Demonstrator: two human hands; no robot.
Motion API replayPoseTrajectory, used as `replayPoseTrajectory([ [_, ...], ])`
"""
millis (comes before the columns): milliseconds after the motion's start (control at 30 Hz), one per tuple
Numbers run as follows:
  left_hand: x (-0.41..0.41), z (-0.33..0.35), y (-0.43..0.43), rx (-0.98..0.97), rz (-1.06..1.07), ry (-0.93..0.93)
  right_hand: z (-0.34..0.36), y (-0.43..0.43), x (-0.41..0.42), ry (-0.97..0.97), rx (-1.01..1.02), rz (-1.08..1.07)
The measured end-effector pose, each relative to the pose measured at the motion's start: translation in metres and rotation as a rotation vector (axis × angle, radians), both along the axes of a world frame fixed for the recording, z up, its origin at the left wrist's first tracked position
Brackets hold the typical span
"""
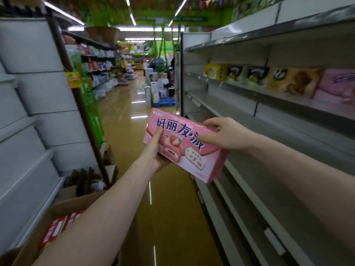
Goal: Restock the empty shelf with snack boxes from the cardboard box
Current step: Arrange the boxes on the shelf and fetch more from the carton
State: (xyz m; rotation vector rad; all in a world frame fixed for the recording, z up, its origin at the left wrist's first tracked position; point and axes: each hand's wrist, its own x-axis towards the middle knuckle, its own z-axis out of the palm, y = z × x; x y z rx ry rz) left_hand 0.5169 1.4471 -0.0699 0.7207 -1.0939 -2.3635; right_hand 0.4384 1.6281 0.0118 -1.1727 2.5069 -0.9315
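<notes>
Head view: left hand [154, 150] and right hand [223, 135] both grip pink 好丽友·派 box [194, 163].

you hold a pink snack box [182, 148] in both hands, tilted, just beside the front edge of the grey shelf [278, 131]. left hand [153, 152] grips its left end, thumb on the front. right hand [222, 135] pinches its top edge. cardboard box [57, 208] at lower left, red boxes [55, 229] inside.
</notes>
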Motion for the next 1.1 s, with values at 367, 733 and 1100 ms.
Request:
replayPoseTrajectory([
  [367,-0.124,0.057,0.079,-0.225,-0.185,0.141,0.052,0.112,-0.072,0.278,-0.123,-0.333],
  [733,-0.229,0.093,0.135,-0.232,-0.458,0.211,0.090,0.179,-0.127,0.367,-0.092,-0.589],
  [1100,-0.336,0.130,0.149,-0.465,-0.725,0.287,0.124,0.200,-0.178,0.411,-0.069,-0.780],
])
